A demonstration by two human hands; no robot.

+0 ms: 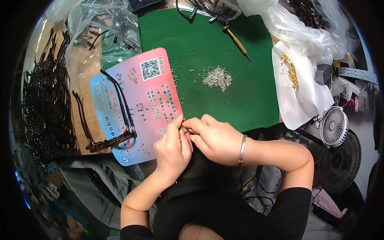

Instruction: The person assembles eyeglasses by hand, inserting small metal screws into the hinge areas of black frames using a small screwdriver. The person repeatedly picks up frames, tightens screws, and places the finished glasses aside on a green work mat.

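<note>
My left hand [173, 148] and my right hand [212, 136] meet at the near edge of the green mat [240, 88], fingertips together. Between them sits a small brass-coloured part [191, 131], pinched by both hands; most of it is hidden by my fingers. A silver bangle [242, 150] circles my right wrist. Just left of my hands lies a pink and blue printed card [140, 104] with thin dark eyeglass temple arms [120, 100] on it. A heap of tiny silver screws [217, 78] lies on the mat beyond my hands.
A wooden-handled screwdriver [236, 41] lies at the mat's far side. Gold hinge parts [291, 72] rest on white plastic at right. Several dark temple arms [44, 108] are piled at left, clear plastic bags [104, 24] behind. Two small fans [334, 126] stand at right.
</note>
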